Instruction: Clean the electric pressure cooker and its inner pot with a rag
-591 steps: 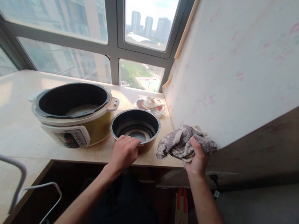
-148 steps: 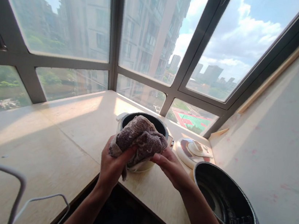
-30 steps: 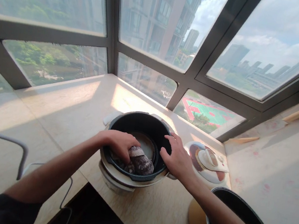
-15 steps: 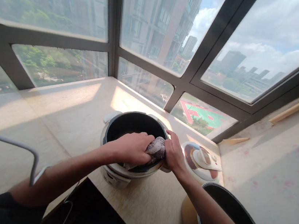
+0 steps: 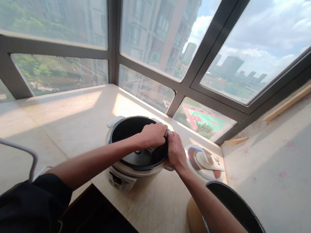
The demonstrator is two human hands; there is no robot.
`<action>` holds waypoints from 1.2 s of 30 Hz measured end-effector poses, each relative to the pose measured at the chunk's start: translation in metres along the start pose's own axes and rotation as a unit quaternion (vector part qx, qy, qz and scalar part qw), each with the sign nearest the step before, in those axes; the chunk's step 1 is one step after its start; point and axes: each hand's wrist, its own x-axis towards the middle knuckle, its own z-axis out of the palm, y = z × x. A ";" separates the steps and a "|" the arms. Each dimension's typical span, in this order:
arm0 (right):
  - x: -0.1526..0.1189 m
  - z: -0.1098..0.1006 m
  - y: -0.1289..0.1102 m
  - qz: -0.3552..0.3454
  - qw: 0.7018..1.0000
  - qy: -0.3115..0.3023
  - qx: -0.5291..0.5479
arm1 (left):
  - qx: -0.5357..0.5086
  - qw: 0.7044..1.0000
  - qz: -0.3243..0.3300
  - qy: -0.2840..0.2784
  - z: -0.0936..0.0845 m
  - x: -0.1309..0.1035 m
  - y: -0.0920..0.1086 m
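An electric cooker [image 5: 143, 178] with a pale body and dark open cavity stands on the counter. My left hand [image 5: 153, 136] reaches across it, closed on a grey cloth [image 5: 166, 133] and pressed to the inside of the far right rim. Only a small bit of the cloth shows; my fingers cover the rest. My right hand [image 5: 176, 150] grips the cooker's right edge, thumb beside the cloth and the other fingers mostly hidden. A round metal plate [image 5: 144, 159] shows in the bottom of the cavity.
A lid [image 5: 206, 162] with a pale handle lies to the right, near the wall. In front of it stands a large pot [image 5: 192, 217] with a dark inside, under my right forearm. A grey cable [image 5: 11, 144] arches at the left. Windows [image 5: 153, 24] border the counter [image 5: 65, 127].
My left hand has moved away from me along the inner rim with the cloth, uncovering the cavity's bottom. My right hand stays at the right edge. The view has shifted slightly.
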 end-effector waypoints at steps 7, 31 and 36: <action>-0.003 0.000 -0.010 0.017 0.989 -0.035 -0.140 | 0.099 0.986 0.009 0.133 0.006 0.014 -0.025; -0.004 -0.003 -0.016 0.006 0.975 -0.069 -0.212 | 0.185 0.983 0.003 0.015 -0.001 -0.068 -0.067; -0.004 -0.002 -0.015 -0.005 0.977 -0.048 -0.207 | 0.146 0.986 0.050 -0.062 0.002 -0.076 -0.068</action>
